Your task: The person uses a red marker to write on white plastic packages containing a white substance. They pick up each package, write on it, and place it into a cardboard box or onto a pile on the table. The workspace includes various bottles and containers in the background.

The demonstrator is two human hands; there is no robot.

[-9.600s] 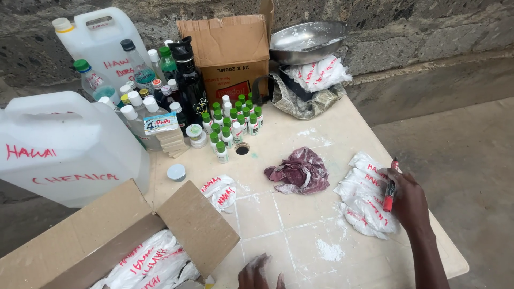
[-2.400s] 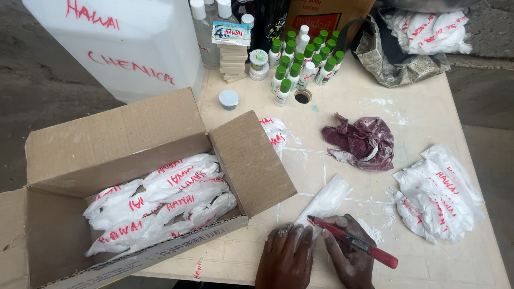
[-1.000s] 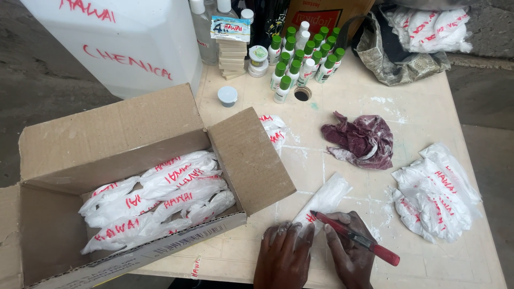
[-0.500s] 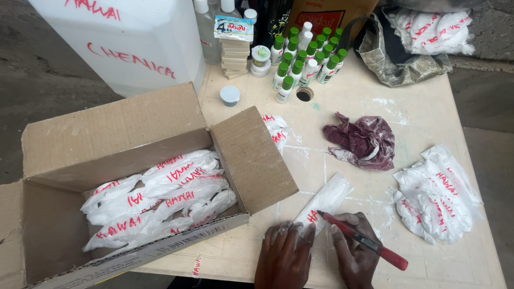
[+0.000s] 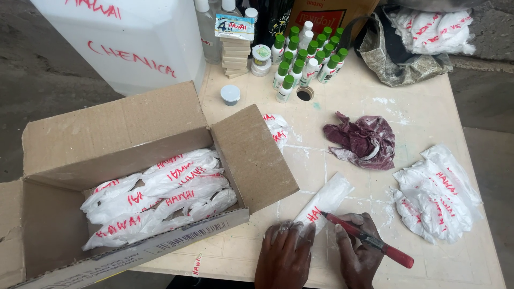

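Dusty ground and a stone wall edge frame a pale, powder-smeared table [image 5: 428,107], seen from the one head view.

Head view, near edge: left hand [image 5: 284,257] lies flat, fingers spread and pressed on the lower end of a white powder-filled packet [image 5: 326,200], pinning it to the table. Right hand [image 5: 358,251] pinches a red marker [image 5: 369,241] in a writing grip, tip touching the packet where red lettering has begun. The packet lies slantwise, just right of the open cardboard box [image 5: 134,182], not touching it as far as I can tell.

Left side: the box holds a layer of lettered white packets [image 5: 160,198]; one flap [image 5: 254,158] stands up toward the table's middle. Another packet [image 5: 276,128] peeks from behind that flap.

Right edge: a heap of lettered packets [image 5: 439,192]. Mid-table: a crumpled maroon rag [image 5: 361,140].

Far edge: a big white jerrycan [image 5: 123,37] with red writing, a cluster of small green-capped bottles [image 5: 305,59], a stack of pale bars [image 5: 235,51], a loose white cap [image 5: 230,93], and a grey bag of more packets [image 5: 423,37] at the far right corner.

Judgement: the step in hand is lettering this packet, only begun. Finishing calls for steady downward pressure from the left hand so the soft film does not slide or wrinkle under the tip, and light marker pressure to avoid piercing it.
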